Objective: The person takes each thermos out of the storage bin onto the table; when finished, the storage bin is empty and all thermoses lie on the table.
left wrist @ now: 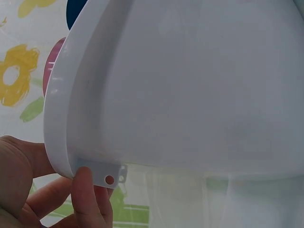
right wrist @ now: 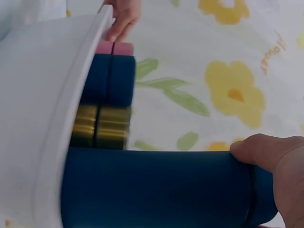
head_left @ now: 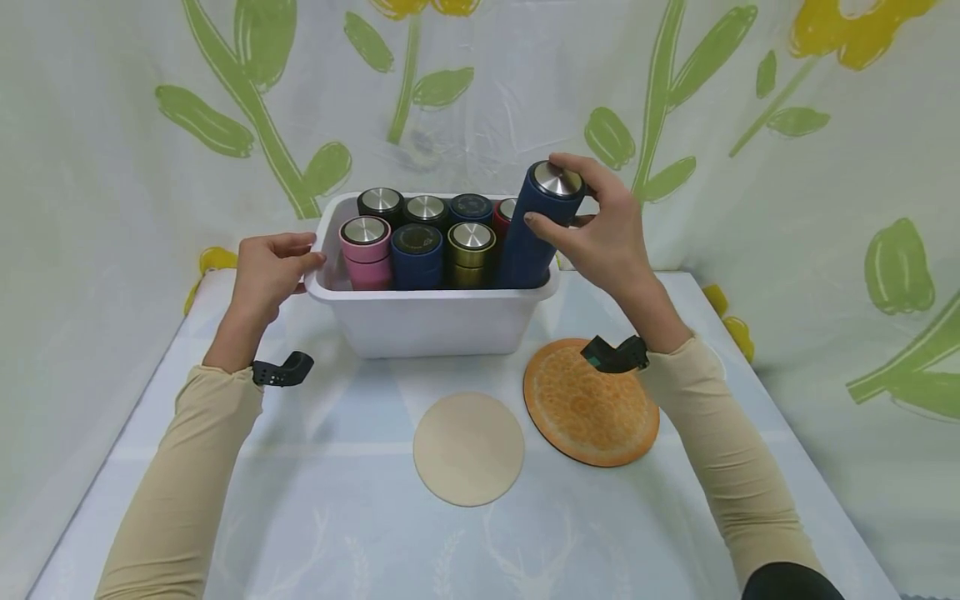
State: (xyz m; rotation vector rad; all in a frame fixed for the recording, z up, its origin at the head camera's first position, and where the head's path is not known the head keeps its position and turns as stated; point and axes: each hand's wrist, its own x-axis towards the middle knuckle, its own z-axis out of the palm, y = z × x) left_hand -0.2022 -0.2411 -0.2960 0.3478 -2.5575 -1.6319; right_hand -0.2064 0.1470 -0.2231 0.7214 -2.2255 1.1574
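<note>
In the head view a white plastic bin (head_left: pixel 435 321) holds several thermos bottles standing upright. My right hand (head_left: pixel 607 212) grips a blue thermos (head_left: pixel 531 225) with a silver lid near its top. That thermos leans a little and rises above the others at the bin's right end, its lower part hidden behind the rim. My left hand (head_left: pixel 268 275) pinches the bin's left rim, and the left wrist view shows the fingers around the rim's edge. Beside the lifted thermos stand a gold thermos (head_left: pixel 471 250), a second blue thermos (head_left: pixel 417 258) and a pink thermos (head_left: pixel 366 258).
Behind the front row are black thermoses (head_left: pixel 381 202), another blue one and a red thermos (head_left: pixel 506 212). A round beige mat (head_left: pixel 468 450) and a brown bread-patterned round mat (head_left: pixel 585 408) lie on the table (head_left: pixel 337 500) before the bin. A flower-printed curtain (head_left: pixel 525 83) hangs behind.
</note>
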